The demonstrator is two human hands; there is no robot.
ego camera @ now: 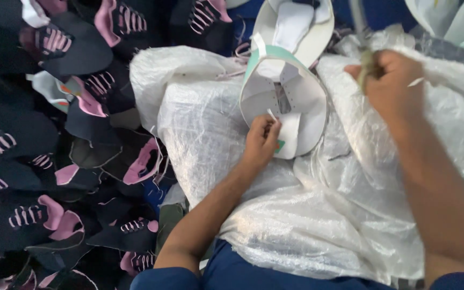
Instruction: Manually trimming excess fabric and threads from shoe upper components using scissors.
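Our left hand (261,140) pinches the tongue of a white shoe upper (285,102), mint-trimmed, perforated, lying open on a woven sack (216,123). Right hand (390,86) clenched on a thin tool (360,32).

What the right hand (390,86) grips is blurred past telling — a thin greenish tool (its upper end leaves the top edge) — while the left hand (260,140) hides part of the white shoe upper (302,96).

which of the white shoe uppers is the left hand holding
The nearer white upper with the mint-green edge; the left hand pinches its tongue. The other lies untouched beyond it.
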